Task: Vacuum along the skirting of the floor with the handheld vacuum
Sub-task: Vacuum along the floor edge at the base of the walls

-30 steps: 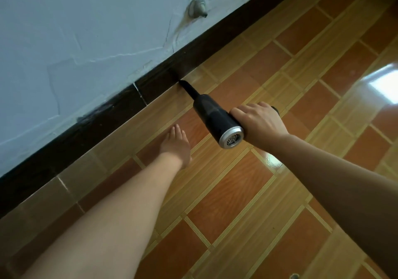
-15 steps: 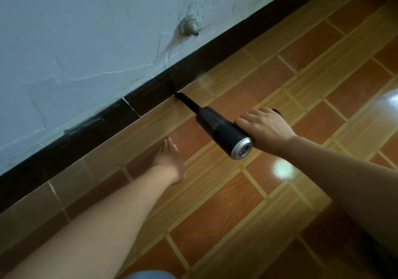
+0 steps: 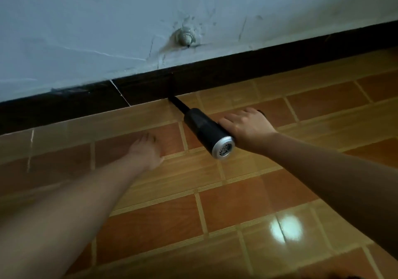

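Note:
My right hand [image 3: 246,124] grips the handle of a black handheld vacuum [image 3: 203,128] with a silver vented rear end. Its thin black nozzle touches the bottom of the dark skirting [image 3: 237,69] where it meets the tiled floor [image 3: 237,192]. My left hand [image 3: 144,149] rests flat on a brown tile, fingers straight, left of the vacuum and a short way from the skirting. The hand is blurred.
Above the skirting rises a pale blue cracked wall [image 3: 86,20] with a small capped pipe stub [image 3: 185,36] sticking out. A white joint [image 3: 119,92] splits the skirting left of the nozzle. A bright light spot [image 3: 286,228] reflects on the floor.
The view has swung, so the skirting now runs more level. The nozzle sits further right of the white joint in the skirting. My left hand has shifted over the tile and still lies flat.

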